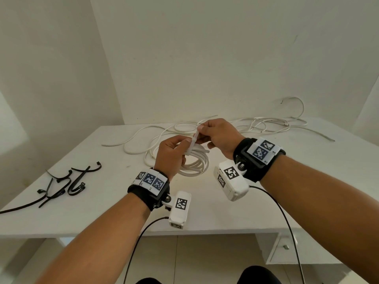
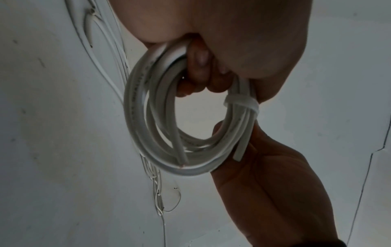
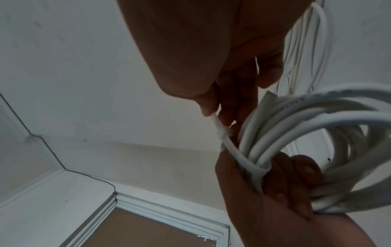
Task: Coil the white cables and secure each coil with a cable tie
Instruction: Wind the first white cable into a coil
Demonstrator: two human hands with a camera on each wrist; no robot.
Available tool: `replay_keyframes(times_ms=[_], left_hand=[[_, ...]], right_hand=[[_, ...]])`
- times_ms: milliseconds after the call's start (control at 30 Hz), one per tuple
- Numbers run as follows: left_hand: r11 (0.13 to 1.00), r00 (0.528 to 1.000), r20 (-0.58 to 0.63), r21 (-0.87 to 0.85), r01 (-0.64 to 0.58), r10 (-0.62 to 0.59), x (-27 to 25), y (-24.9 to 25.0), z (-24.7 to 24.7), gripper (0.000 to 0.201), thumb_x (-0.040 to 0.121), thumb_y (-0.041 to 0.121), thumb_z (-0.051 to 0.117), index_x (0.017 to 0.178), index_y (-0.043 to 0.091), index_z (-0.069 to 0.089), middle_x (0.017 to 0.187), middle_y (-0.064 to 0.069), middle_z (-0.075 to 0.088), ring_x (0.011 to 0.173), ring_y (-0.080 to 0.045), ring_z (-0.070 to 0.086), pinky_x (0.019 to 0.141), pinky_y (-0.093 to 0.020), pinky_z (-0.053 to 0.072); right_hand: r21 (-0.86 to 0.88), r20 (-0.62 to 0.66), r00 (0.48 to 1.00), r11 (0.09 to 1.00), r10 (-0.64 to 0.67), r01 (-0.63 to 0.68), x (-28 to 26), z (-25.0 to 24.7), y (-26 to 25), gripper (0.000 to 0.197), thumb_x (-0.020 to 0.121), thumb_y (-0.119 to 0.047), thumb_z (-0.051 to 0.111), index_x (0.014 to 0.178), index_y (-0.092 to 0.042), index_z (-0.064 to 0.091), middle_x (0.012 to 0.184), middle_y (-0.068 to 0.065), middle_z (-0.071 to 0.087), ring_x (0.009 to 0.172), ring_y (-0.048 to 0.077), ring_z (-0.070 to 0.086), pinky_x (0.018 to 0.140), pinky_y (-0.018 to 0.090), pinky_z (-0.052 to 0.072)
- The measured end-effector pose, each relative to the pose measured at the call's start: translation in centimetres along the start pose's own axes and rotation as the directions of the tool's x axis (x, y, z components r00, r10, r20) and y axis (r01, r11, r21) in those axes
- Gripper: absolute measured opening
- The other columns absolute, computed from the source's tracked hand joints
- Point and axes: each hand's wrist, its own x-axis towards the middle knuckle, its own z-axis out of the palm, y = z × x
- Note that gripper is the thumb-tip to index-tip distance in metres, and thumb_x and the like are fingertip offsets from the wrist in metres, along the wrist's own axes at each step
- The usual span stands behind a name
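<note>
A coil of white cable point(image 1: 195, 163) point(image 2: 148, 127) point(image 3: 313, 120) hangs above the white table point(image 1: 225, 206). My left hand point(image 1: 171, 153) point(image 2: 203, 70) point(image 3: 281, 187) grips the coil at its top, fingers curled through the loop. A white cable tie point(image 1: 192, 143) point(image 2: 241, 102) point(image 3: 228, 147) wraps round the bundle beside those fingers. My right hand point(image 1: 215, 133) point(image 3: 211, 103) pinches the tie's free tail between thumb and fingers, just above the coil. Its palm point(image 2: 271, 183) fills the lower part of the left wrist view.
Several loose white cables point(image 1: 252, 126) lie tangled along the far side of the table, one loop point(image 1: 135, 149) left of the coil. Several black cable ties point(image 1: 67, 183) lie at the left. A drawer unit point(image 1: 287, 247) stands under the table's right side.
</note>
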Motion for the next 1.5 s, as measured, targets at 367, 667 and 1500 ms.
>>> replay_keyframes(times_ms=[367, 667, 1500], left_hand=[[0.995, 0.985, 0.152, -0.039, 0.089, -0.083, -0.5, 0.2, 0.4, 0.018, 0.091, 0.033, 0.069, 0.084, 0.021, 0.057, 0.059, 0.002, 0.055, 0.045, -0.01, 0.034, 0.05, -0.028, 0.033], [0.993, 0.983, 0.148, -0.016, 0.113, -0.109, 0.0, 1.4, 1.4, 0.016, 0.09, 0.025, 0.071, 0.074, 0.025, 0.065, 0.06, -0.005, 0.043, 0.047, -0.015, 0.029, 0.045, -0.025, 0.033], [0.992, 0.991, 0.059, 0.028, 0.12, -0.121, -0.7, 1.8, 1.9, 0.023, 0.102, 0.027, 0.046, 0.084, 0.015, 0.055, 0.052, 0.003, 0.041, 0.043, -0.013, 0.032, 0.043, -0.026, 0.035]], right_hand=[[-0.433, -0.018, 0.992, 0.895, -0.125, 0.105, 0.2, 0.8, -0.7, 0.016, 0.101, -0.019, 0.047, 0.089, -0.015, 0.057, 0.074, 0.002, 0.072, 0.069, 0.015, 0.067, 0.066, 0.028, 0.053], [-0.378, -0.173, 0.971, 0.921, -0.163, 0.088, 0.7, -0.9, -1.8, 0.014, 0.099, -0.018, 0.051, 0.09, -0.012, 0.06, 0.069, -0.003, 0.072, 0.062, 0.01, 0.06, 0.06, 0.025, 0.049], [-0.441, 0.045, 0.995, 0.892, -0.085, 0.096, 0.7, 0.1, -1.1, 0.045, 0.1, -0.043, 0.051, 0.079, -0.007, 0.069, 0.061, 0.0, 0.06, 0.048, 0.008, 0.047, 0.05, 0.023, 0.038]])
